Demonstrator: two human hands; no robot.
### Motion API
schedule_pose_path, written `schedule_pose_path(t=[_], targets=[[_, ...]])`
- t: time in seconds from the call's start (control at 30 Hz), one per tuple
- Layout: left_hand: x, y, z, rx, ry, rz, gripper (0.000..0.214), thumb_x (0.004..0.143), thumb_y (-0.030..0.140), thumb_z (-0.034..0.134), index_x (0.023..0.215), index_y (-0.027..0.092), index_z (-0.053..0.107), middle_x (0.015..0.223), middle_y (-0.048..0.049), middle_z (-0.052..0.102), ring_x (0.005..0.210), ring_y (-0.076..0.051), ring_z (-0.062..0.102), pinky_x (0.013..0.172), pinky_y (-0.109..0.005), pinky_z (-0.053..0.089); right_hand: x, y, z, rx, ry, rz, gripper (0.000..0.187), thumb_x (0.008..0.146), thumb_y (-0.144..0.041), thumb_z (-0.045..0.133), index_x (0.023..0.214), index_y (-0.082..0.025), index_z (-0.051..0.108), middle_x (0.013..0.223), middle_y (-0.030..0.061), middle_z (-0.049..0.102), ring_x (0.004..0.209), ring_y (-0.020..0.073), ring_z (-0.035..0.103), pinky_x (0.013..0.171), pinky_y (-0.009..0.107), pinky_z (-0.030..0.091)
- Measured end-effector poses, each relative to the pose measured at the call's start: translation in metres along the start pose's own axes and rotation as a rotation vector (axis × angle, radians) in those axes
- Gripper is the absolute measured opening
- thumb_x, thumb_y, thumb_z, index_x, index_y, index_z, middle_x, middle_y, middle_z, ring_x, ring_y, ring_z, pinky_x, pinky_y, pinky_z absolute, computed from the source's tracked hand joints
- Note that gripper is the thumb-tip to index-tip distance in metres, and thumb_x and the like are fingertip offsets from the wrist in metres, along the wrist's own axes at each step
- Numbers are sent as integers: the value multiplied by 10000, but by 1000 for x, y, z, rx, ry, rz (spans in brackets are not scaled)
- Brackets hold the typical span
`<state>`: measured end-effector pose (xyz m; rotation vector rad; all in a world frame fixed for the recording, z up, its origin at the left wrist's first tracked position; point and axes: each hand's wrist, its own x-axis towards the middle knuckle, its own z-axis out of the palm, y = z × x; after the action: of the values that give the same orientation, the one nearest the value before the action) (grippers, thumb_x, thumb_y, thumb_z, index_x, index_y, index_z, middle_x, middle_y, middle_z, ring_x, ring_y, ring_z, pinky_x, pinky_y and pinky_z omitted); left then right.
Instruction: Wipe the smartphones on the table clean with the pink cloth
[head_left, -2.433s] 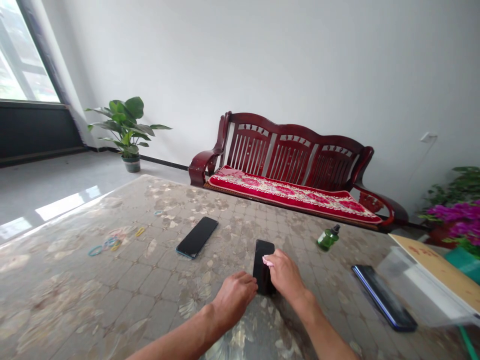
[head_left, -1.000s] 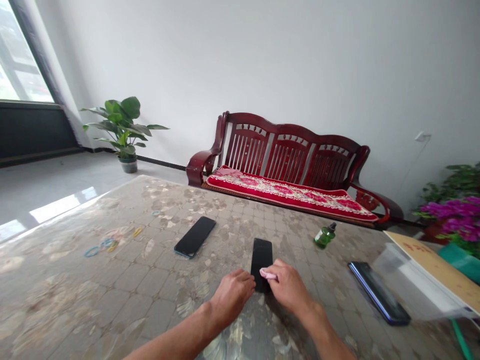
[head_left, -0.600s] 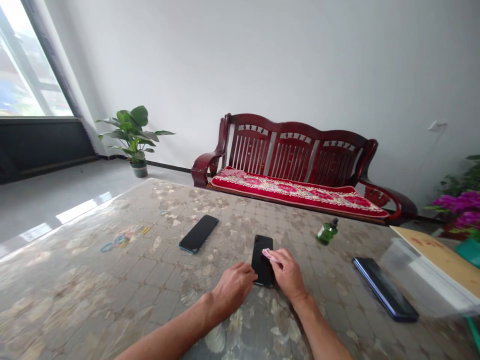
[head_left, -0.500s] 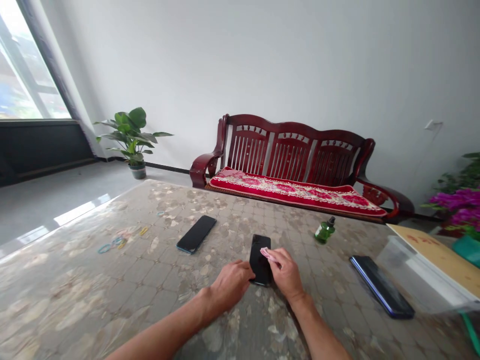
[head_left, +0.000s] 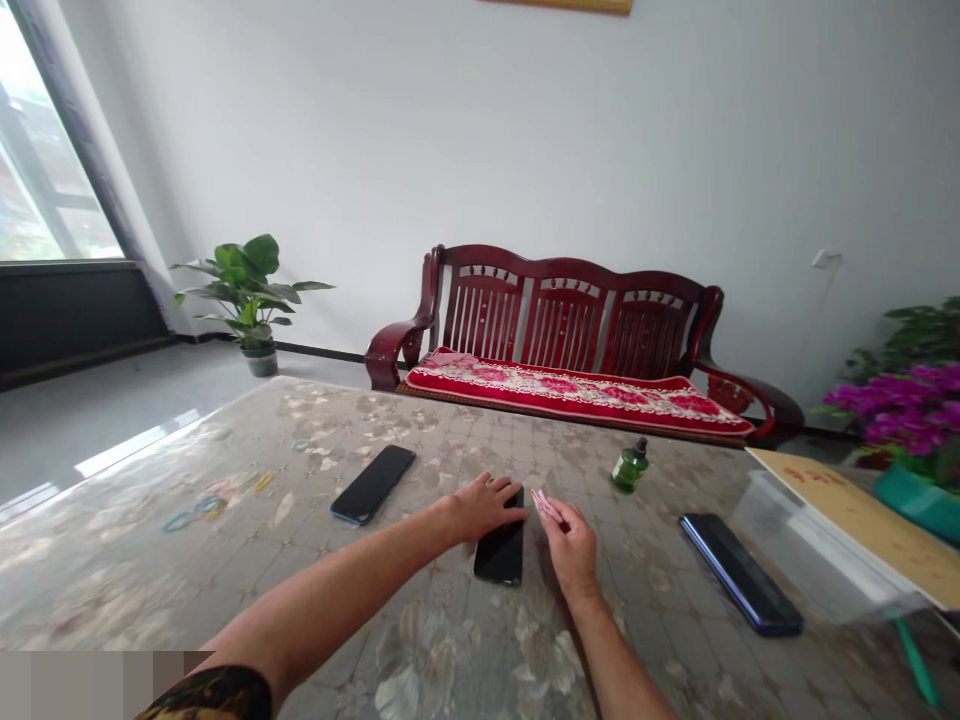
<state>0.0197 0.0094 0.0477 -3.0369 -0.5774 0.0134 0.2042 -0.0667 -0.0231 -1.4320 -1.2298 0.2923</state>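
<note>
A black smartphone point(head_left: 500, 553) lies screen up on the table in front of me. Across its upper part rests my left hand point(head_left: 484, 508), fingers spread and reaching over the screen, hiding that end of the phone. Just right of the phone, my right hand point(head_left: 571, 545) pinches a small folded pink-and-white cloth point(head_left: 543, 503), held clear of the screen. A second dark smartphone point(head_left: 373, 485) with a blue edge lies to the left. Farther right stands a small green bottle point(head_left: 628, 468) with a black cap.
A thick dark-blue phone-like object point(head_left: 741, 574) lies at the right, beside a clear plastic box point(head_left: 814, 550) topped by a tan board point(head_left: 862, 510). Coloured bands point(head_left: 202, 505) lie at the left on the patterned tablecloth point(head_left: 247, 580). Behind the table is a wooden bench point(head_left: 562, 320).
My left hand has moved from the phone's lower left edge up across its top. My right hand has drawn the cloth off the screen to the right. The view has shifted slightly.
</note>
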Motion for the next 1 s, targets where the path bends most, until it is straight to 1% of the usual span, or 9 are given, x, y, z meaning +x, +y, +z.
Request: schedule_pose_path(t=[0.23,0.37,0.47,0.53,0.6,0.7,0.8,0.87,1.0], targets=[[15,-15,-5,-40,-133,-39,815,540,204,864,1287,307,555,1499,-142,391,1373,-394,318,1069,-554,274,1,1,0,8,5,30,349,793,-430,581,941,-156,740,925,98,732,845,221,664,797,332,518],[6,-24,-7,-89,-193,-195,820,485,362,894,1239,288,581,1379,-148,511,1330,-417,357,1059,-613,245,2,4,0,2,13,44,353,779,-440,583,923,-160,743,911,98,740,831,228,671,774,335,526],[-9,-21,-8,-84,-183,-371,755,484,479,893,1144,235,621,1207,-152,605,1182,-396,494,1023,-574,314,2,5,1,16,13,56,348,770,-441,597,916,-162,744,899,94,742,816,228,672,765,338,528],[-19,-12,-7,-95,-144,-498,738,495,524,886,1097,179,633,1144,-181,615,1096,-384,546,975,-526,383,2,5,2,16,9,59,341,767,-436,600,913,-163,743,894,90,739,810,226,669,762,336,528],[-28,1,-4,-158,-76,-634,760,500,559,873,1101,163,629,1163,-186,595,1093,-381,542,899,-473,455,1,4,2,3,-1,50,337,768,-428,595,913,-160,739,889,89,734,807,224,667,758,332,528],[-42,17,4,-172,-34,-711,708,596,585,812,1119,149,619,1154,-182,586,1093,-369,536,873,-448,473,-1,-4,-1,-59,-35,-15,312,789,-390,567,924,-163,733,878,85,720,811,217,661,768,322,523],[-58,24,11,-224,22,-721,641,647,520,796,1161,187,606,1157,-144,581,1094,-340,536,889,-414,466,-4,-16,-5,-160,-115,-126,267,829,-324,530,939,-191,734,894,76,706,832,202,654,786,298,513],[-69,24,16,-298,84,-685,616,682,457,782,1215,216,589,1185,-117,566,1105,-314,532,913,-384,455,-7,-25,-8,-247,-185,-182,261,856,-275,502,962,-212,733,907,68,696,846,191,649,788,278,503],[-84,21,23,-397,183,-609,581,737,392,746,1268,228,580,1206,-89,561,1110,-275,528,960,-350,433,-13,-36,-11,-444,-336,-214,286,873,-182,465,958,-242,731,886,53,669,861,181,635,797,262,480]])
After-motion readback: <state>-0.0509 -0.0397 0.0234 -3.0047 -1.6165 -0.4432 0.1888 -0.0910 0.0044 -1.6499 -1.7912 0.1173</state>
